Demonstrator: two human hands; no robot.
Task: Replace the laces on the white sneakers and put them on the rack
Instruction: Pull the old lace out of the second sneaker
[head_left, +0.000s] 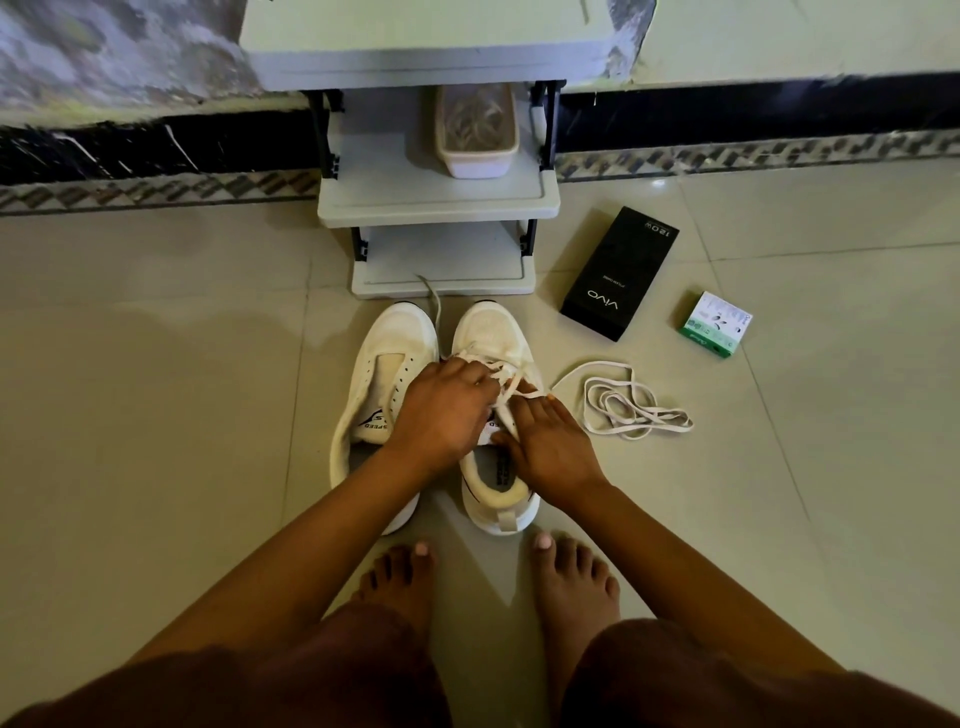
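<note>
Two white sneakers stand side by side on the floor tiles in front of the grey rack (439, 202). The left sneaker (371, 374) has bare eyelets and no lace. On the right sneaker (493, 332) my left hand (444, 410) pinches the lace (506, 371) over the tongue. My right hand (548, 444) presses on the same shoe's side and grips the lace near the upper eyelets. A loose white lace (623, 402) lies coiled on the floor to the right of the shoes. Another lace end (434, 299) trails between the toes toward the rack.
A clear plastic tub (477, 161) with laces inside sits on the rack's middle shelf. A black phone box (618, 273) and a small green-and-white box (716, 325) lie on the floor at right. My bare feet (571, 587) rest just behind the shoes.
</note>
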